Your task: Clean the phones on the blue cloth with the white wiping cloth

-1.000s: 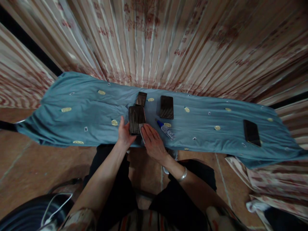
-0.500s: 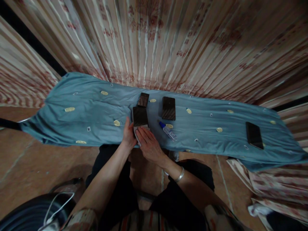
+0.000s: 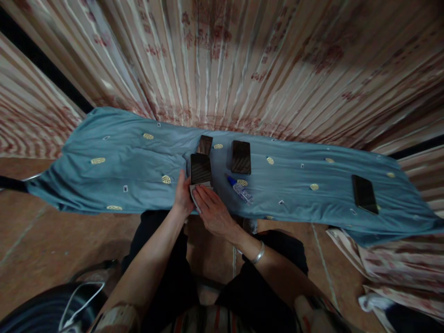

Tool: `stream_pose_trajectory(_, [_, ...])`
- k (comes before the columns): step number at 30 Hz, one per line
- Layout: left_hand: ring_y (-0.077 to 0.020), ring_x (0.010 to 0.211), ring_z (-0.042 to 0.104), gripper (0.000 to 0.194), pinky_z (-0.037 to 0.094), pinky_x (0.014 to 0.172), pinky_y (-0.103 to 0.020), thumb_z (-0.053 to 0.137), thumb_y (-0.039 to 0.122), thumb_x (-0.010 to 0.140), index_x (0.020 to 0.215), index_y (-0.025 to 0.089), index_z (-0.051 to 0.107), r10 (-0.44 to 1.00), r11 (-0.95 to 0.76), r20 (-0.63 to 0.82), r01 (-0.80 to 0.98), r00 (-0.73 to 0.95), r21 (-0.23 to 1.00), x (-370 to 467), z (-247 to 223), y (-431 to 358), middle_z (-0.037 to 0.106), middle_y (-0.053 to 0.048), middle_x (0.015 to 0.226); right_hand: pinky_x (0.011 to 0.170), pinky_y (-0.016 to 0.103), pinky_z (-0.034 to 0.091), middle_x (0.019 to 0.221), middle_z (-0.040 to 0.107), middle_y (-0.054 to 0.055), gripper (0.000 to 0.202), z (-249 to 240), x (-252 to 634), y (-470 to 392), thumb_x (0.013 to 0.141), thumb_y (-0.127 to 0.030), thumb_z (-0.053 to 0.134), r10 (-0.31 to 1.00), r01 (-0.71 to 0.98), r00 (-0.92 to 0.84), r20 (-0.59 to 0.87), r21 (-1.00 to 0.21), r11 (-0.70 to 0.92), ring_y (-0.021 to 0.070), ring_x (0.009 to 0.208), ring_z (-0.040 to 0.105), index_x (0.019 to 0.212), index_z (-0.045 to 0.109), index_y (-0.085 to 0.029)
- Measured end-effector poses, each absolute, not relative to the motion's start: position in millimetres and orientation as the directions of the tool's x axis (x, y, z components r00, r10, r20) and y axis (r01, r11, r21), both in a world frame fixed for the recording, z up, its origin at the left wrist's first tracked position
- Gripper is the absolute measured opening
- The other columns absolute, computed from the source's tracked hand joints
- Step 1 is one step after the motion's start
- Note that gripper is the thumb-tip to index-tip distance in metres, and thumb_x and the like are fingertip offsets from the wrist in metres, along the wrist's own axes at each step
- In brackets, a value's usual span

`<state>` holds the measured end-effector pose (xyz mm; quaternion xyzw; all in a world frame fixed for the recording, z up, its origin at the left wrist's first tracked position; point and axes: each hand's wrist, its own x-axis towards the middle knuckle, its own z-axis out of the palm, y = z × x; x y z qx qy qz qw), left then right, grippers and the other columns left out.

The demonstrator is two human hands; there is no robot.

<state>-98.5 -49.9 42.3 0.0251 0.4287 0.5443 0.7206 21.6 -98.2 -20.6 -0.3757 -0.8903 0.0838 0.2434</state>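
Note:
A dark phone-like device (image 3: 200, 168) is at the front middle of the blue cloth. My left hand (image 3: 183, 196) is at its near left corner, thumb up along the left edge and fingers hidden beneath, gripping it. With fingers pressed together, my right hand (image 3: 214, 210) holds a grey cloth (image 3: 194, 194) on the device's near end. Just behind lies a smaller dark device (image 3: 205, 144). To the right are another dark device (image 3: 241, 157) and a clear bottle with a blue cap (image 3: 242, 191).
Blue patterned fabric (image 3: 291, 173) covers the long narrow table. A dark tablet-like device (image 3: 365, 194) lies near its right end. A striped curtain (image 3: 222, 64) hangs behind. At the lower left, a white cable (image 3: 83, 303) rests on a dark round object.
My right hand and the grey cloth have shifted slightly on the device's near end. The whole view has moved a little; the other objects keep their places on the cloth.

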Motion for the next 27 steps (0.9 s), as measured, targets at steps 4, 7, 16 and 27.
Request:
stream_pose_trajectory(4, [-0.0253,0.121,0.067,0.062,0.053,0.104,-0.037,0.024,0.054,0.103,0.13,0.017,0.065,0.813,0.407,-0.579,-0.764,0.055,0.5,-96,44,-51,0.076,-0.011,0.114,0.124,0.05,0.037,0.158,0.044,0.019,0.065,-19,23,-97,0.094,-0.01,0.047,0.716,0.621,-0.596,0.363,-0.357,0.698,0.0274,0.152,0.033,0.157,0.033,-0.007])
stream_pose_trajectory(7, [-0.0258,0.12,0.067,0.06,0.053,0.103,-0.039,0.022,0.05,0.104,0.131,0.017,0.064,0.814,0.43,-0.575,-0.748,0.079,0.506,-91,44,-52,0.076,-0.011,0.113,0.124,0.049,0.037,0.156,0.046,0.021,0.059,-14,26,-92,0.096,-0.01,0.044,0.755,0.67,-0.556,0.347,-0.35,0.654,0.0278,0.151,0.034,0.154,0.038,-0.004])
stream_pose_trajectory(16, [-0.0303,0.112,0.07,0.053,0.056,0.097,-0.042,0.034,0.05,0.103,0.132,0.019,0.065,0.854,0.428,-0.504,-0.725,0.129,0.54,-91,32,-53,0.078,-0.011,0.107,0.122,0.051,0.038,0.155,0.048,0.02,0.055,-9,29,-84,0.098,-0.012,0.041,0.8,0.722,-0.498,0.335,-0.352,0.596,0.0284,0.151,0.035,0.153,0.041,-0.005])
stream_pose_trajectory(27, [-0.0269,0.114,0.069,0.062,0.054,0.099,-0.038,0.021,0.048,0.105,0.12,0.013,0.07,0.831,0.44,-0.547,-0.72,0.101,0.537,-92,39,-53,0.078,-0.012,0.104,0.122,0.048,0.039,0.149,0.054,0.018,0.045,-3,37,-79,0.106,-0.027,0.036,0.768,0.579,-0.488,0.414,-0.504,0.64,0.0236,0.146,0.043,0.143,0.054,-0.01])
